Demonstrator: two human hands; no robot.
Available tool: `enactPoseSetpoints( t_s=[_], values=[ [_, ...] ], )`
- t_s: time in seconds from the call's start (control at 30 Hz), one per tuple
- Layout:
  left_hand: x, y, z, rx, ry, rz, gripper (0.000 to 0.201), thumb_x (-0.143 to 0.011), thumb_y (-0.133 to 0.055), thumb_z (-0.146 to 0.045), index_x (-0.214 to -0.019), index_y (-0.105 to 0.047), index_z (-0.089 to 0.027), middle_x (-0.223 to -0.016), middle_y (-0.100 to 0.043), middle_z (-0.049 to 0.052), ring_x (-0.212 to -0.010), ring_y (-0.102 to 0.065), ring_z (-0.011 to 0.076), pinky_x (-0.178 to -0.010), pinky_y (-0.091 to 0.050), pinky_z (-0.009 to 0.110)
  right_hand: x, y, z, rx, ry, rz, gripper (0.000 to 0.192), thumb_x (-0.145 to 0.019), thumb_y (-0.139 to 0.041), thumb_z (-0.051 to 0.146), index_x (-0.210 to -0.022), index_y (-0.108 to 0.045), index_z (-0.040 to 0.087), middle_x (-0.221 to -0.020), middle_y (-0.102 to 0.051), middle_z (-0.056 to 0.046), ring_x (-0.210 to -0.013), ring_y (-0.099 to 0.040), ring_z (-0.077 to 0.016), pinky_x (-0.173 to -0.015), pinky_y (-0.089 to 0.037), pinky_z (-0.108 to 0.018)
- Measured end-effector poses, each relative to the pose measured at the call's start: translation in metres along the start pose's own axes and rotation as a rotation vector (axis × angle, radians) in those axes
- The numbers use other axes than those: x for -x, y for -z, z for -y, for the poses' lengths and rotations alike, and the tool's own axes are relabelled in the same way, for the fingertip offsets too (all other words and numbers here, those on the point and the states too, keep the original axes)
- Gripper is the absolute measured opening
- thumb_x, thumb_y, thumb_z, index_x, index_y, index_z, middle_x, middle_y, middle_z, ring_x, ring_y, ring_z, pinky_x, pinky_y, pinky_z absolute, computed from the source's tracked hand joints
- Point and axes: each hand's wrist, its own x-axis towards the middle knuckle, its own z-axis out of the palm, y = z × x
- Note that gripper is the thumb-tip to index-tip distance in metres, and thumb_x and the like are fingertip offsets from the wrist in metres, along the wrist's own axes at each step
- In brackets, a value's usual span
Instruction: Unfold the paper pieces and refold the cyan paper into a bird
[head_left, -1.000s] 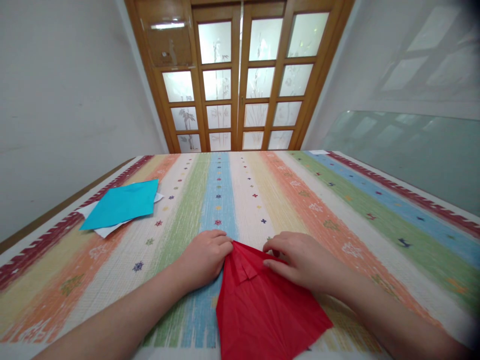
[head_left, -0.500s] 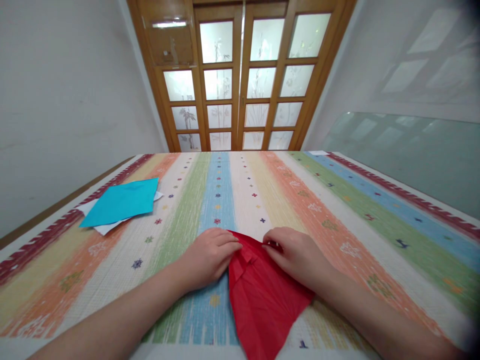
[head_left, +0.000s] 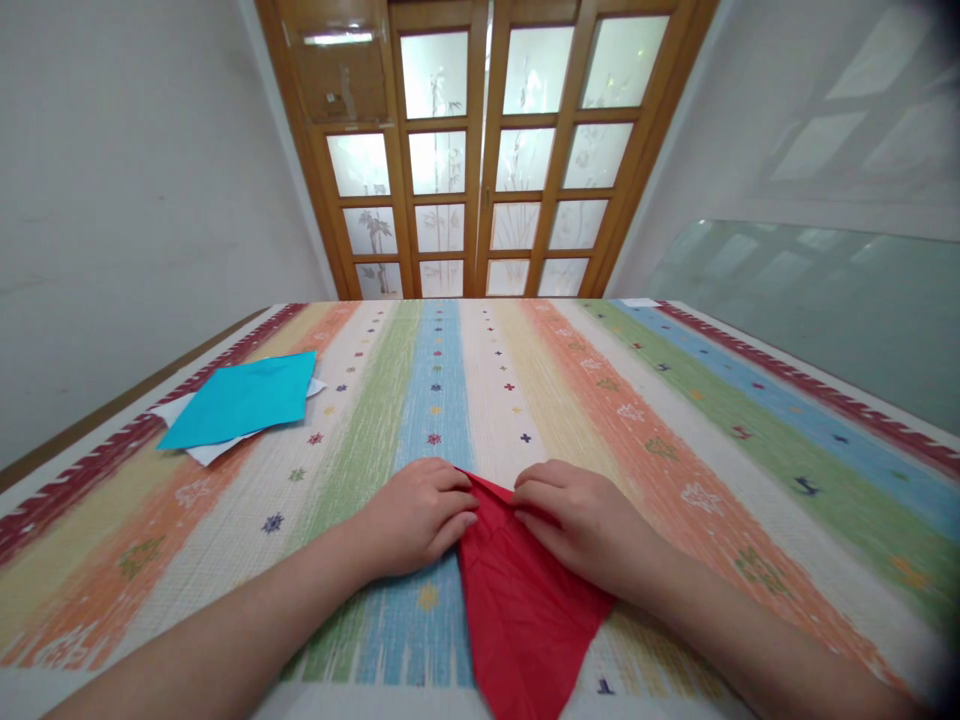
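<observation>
1. Your left hand (head_left: 416, 515) lies knuckles-up on the counter (head_left: 675, 400), fingertips pressed on the left edge of the red paper (head_left: 525, 610) near its far tip; grip narrow, pinning rather than enclosing.
2. Your right hand (head_left: 589, 520) presses the same sheet from the 3 o'clock side, fingers curled low over the tip; grip narrow, pinching the folded edge.
3. The red paper sits at 6 o'clock on the counter, pointed end away from you, its body spreading toward the near edge between your forearms.
4. A blue paper (head_left: 240, 400) lies at 10 o'clock, well apart, over a white sheet (head_left: 206, 452).
5. Wooden glazed doors (head_left: 480, 150) stand at 12 o'clock beyond the counter.
</observation>
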Motion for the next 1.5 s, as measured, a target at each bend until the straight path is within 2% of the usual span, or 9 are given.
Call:
enactPoseSetpoints(
  t_s=[0.2,0.37,0.43,0.57,0.7,0.9,1.1,1.3,1.5],
  values=[
    [0.000,0.002,-0.001,-0.036,0.032,-0.016,0.027,-0.099,-0.050,-0.030,-0.109,-0.073,-0.020,-0.104,-0.068,0.009,-0.100,-0.059,0.0239,-0.092,-0.050,0.042,-0.001,0.002,0.006,-0.016,0.051,0.078,0.011,-0.094,-0.057,0.021,-0.095,-0.068,0.019,-0.096,-0.069,-0.008,-0.091,-0.062,-0.0218,-0.081,-0.047,-0.034],
    [0.002,0.000,0.001,-0.082,-0.028,-0.053,0.028,-0.099,-0.049,-0.029,-0.107,-0.073,-0.019,-0.130,-0.064,0.011,-0.123,-0.054,0.0278,-0.108,-0.043,0.047,-0.001,0.004,0.008,0.004,0.080,0.124,0.013,-0.094,-0.061,0.028,-0.098,-0.071,0.021,-0.095,-0.069,-0.006,-0.089,-0.062,-0.0227,-0.082,-0.046,-0.037],
    [0.003,-0.002,0.003,-0.073,-0.051,-0.038,0.029,-0.100,-0.048,-0.028,-0.111,-0.072,-0.018,-0.130,-0.065,0.010,-0.127,-0.054,0.0269,-0.111,-0.041,0.047,-0.001,0.005,0.009,0.006,0.086,0.141,0.013,-0.094,-0.062,0.030,-0.099,-0.072,0.023,-0.095,-0.070,-0.006,-0.089,-0.062,-0.0229,-0.082,-0.046,-0.037],
    [0.003,-0.003,0.004,-0.041,-0.042,0.000,0.029,-0.100,-0.047,-0.028,-0.115,-0.070,-0.018,-0.125,-0.069,0.009,-0.121,-0.059,0.0250,-0.111,-0.041,0.047,-0.001,0.006,0.011,0.008,0.092,0.148,0.012,-0.092,-0.065,0.029,-0.097,-0.073,0.022,-0.098,-0.070,-0.007,-0.091,-0.062,-0.0235,-0.082,-0.046,-0.037],
    [0.002,0.000,0.003,-0.030,-0.033,0.012,0.030,-0.101,-0.046,-0.029,-0.117,-0.068,-0.018,-0.126,-0.067,0.010,-0.121,-0.059,0.0257,-0.112,-0.038,0.050,-0.002,0.004,0.009,0.026,0.083,0.114,0.012,-0.093,-0.060,0.019,-0.093,-0.072,0.021,-0.101,-0.070,-0.006,-0.094,-0.062,-0.0227,-0.086,-0.045,-0.038],
    [0.002,0.002,-0.002,-0.025,-0.051,0.030,0.032,-0.101,-0.046,-0.034,-0.120,-0.066,-0.018,-0.119,-0.068,0.011,-0.109,-0.061,0.0258,-0.100,-0.045,0.046,-0.004,0.003,-0.002,0.084,0.030,0.067,0.018,-0.091,-0.059,0.010,-0.096,-0.072,0.022,-0.109,-0.071,-0.005,-0.107,-0.060,-0.0265,-0.093,-0.042,-0.046],
    [0.002,0.001,-0.005,-0.015,-0.063,0.072,0.036,-0.100,-0.048,-0.035,-0.127,-0.062,-0.016,-0.118,-0.069,0.011,-0.107,-0.061,0.0265,-0.099,-0.046,0.046,-0.003,0.001,-0.008,0.045,0.009,0.034,0.023,-0.091,-0.056,0.007,-0.096,-0.072,0.022,-0.109,-0.072,-0.004,-0.115,-0.057,-0.0280,-0.101,-0.041,-0.048],
    [0.003,-0.001,-0.003,-0.006,-0.071,0.089,0.044,-0.098,-0.052,-0.039,-0.134,-0.058,-0.016,-0.133,-0.064,0.012,-0.122,-0.056,0.0296,-0.108,-0.041,0.047,-0.005,-0.009,-0.010,-0.025,0.006,0.016,0.025,-0.094,-0.053,0.009,-0.108,-0.070,0.021,-0.108,-0.073,-0.004,-0.108,-0.061,-0.0239,-0.099,-0.045,-0.044],
    [0.003,-0.005,-0.001,0.014,-0.049,0.137,0.061,-0.094,-0.057,-0.046,-0.147,-0.046,-0.018,-0.150,-0.051,0.012,-0.138,-0.044,0.0337,-0.115,-0.032,0.053,-0.006,-0.019,-0.013,-0.002,-0.003,0.068,0.036,-0.099,-0.047,0.013,-0.128,-0.065,0.022,-0.131,-0.067,-0.006,-0.129,-0.055,-0.0301,-0.110,-0.038,-0.058]
  ],
)
